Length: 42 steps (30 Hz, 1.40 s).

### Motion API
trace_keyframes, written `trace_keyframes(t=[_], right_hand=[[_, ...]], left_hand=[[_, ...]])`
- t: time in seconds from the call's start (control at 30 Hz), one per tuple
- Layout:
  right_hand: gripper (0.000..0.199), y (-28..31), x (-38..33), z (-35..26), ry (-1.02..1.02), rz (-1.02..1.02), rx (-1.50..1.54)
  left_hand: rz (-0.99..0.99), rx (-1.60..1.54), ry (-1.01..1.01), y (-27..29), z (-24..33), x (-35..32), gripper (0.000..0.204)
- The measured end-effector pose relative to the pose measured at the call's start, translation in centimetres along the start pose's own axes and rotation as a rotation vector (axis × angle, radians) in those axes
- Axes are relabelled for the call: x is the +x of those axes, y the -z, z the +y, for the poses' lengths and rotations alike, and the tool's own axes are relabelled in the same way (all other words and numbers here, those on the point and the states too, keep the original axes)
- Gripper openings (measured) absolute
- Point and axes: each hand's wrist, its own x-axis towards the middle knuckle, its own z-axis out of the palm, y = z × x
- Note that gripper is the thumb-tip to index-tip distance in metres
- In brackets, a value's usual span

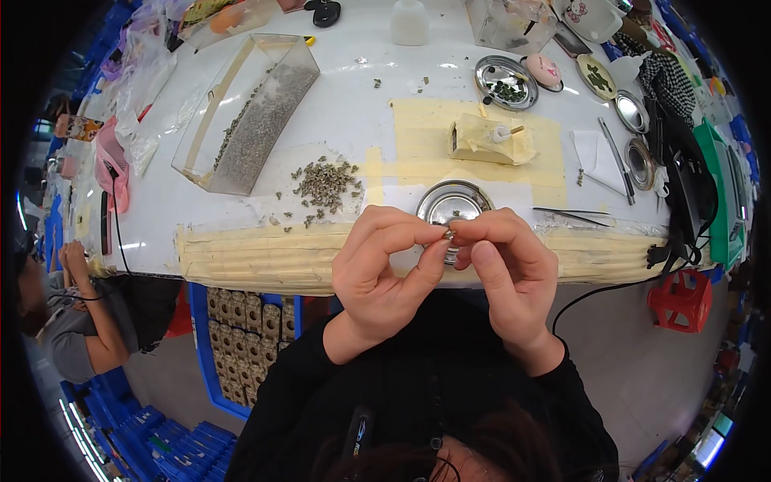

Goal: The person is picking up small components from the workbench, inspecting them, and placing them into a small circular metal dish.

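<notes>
Both my hands meet at the table's near edge, above a round metal dish (454, 197). A small metal part (447, 234) sits between their fingertips; its exact kind is too small to make out. My left hand (389, 265) pinches it between thumb and index finger. My right hand (514, 269) comes at it from the other side, index fingertip against the part, thumb a little apart and the other fingers curled. Left of the dish lies a loose pile of small metal parts (325, 186). Tweezers (574, 215) rest on the table right of my right hand.
A clear box (257, 116) of small parts stands back left. A taped block (491, 140) with a small white bottle sits beyond the dish. Dishes with dark green pieces (507, 90) stand back right. Blue tray (210, 361) below left; another person (88, 321) sits far left.
</notes>
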Motion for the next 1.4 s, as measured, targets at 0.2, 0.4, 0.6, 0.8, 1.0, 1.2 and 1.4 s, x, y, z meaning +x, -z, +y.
trace_keyframes(t=[0.2,0.4,0.6,0.8,1.0,1.2,1.4], right_hand=[[0.017,0.0,-0.1,0.2,0.031,0.043,-0.037],[0.016,0.3,0.0,0.2,0.129,0.095,-0.229],[0.016,0.0,-0.1,0.1,0.158,0.043,-0.327],[0.012,0.3,0.0,0.7,0.195,0.142,-0.29],[0.01,0.4,0.4,0.9,0.274,0.094,-0.415],[0.008,0.2,-0.1,0.7,0.069,0.093,-0.219],[0.009,0.3,-0.1,0.5,-0.028,0.044,0.054]], left_hand=[[-0.001,0.079,-0.03,-0.1,0.0,0.2,0.02],[-0.041,0.203,-0.093,0.1,0.4,0.9,0.021],[-0.064,0.26,-0.117,0.1,0.7,1.0,0.023],[-0.07,0.305,-0.144,0.1,0.9,1.2,0.023],[-0.065,0.333,-0.199,0.0,1.0,1.2,0.024],[-0.051,0.299,-0.191,0.0,1.1,1.2,0.024],[-0.106,0.241,-0.209,0.4,0.8,1.2,0.024]])
